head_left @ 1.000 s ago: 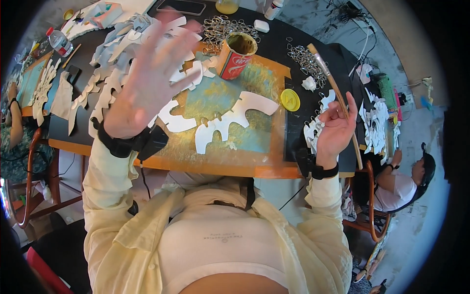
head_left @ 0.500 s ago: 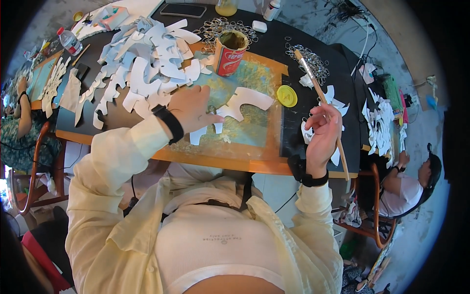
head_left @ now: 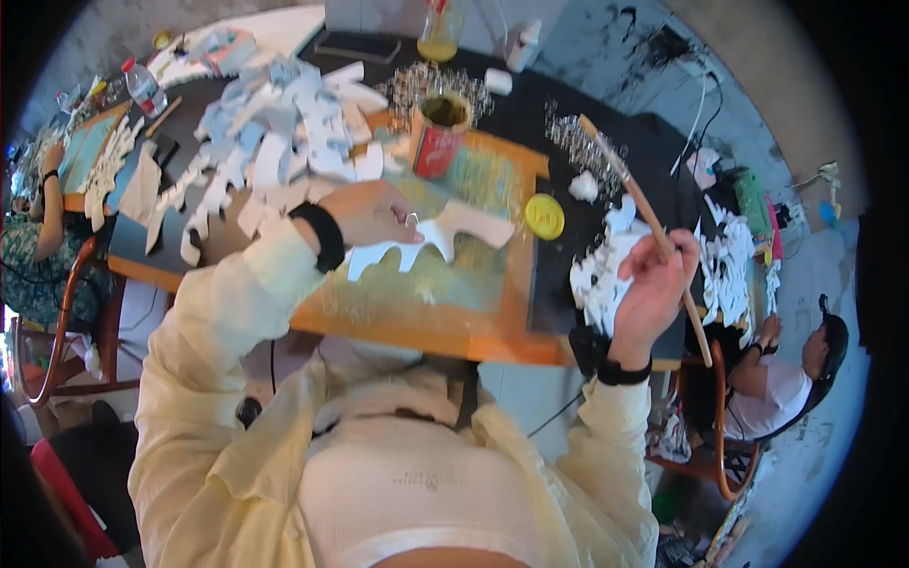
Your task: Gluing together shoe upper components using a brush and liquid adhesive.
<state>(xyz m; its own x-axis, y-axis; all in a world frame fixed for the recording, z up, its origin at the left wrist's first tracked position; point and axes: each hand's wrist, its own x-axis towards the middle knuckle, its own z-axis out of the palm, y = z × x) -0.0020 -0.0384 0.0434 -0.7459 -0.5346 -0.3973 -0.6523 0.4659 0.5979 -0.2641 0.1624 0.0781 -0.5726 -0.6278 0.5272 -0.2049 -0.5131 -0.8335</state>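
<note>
My left hand (head_left: 365, 212) is bent over the middle of the paint-stained board (head_left: 379, 301). Its thumb and fingers are closed on a small metal ring (head_left: 411, 220), just above a white cut-out piece (head_left: 481, 224) with a scalloped edge. That piece lies on the board, partly hidden by the hand. Off the board's right side, my right hand (head_left: 653, 293) holds a long wooden paintbrush (head_left: 644, 205) slantwise, bristles up and away from me. Beneath and beside this hand lies a heap of white cut pieces (head_left: 595, 275).
An open red can (head_left: 438, 150) stands at the board's far edge. A yellow lid (head_left: 543, 217) lies at its right. Metal rings (head_left: 421, 87) and a large pile of white pieces (head_left: 294, 109) cover the far side. People sit at both sides.
My right hand and its paintbrush have moved right and toward me. The left fingers have drawn together, with a ring now showing at their tips. The view has shifted slightly.
</note>
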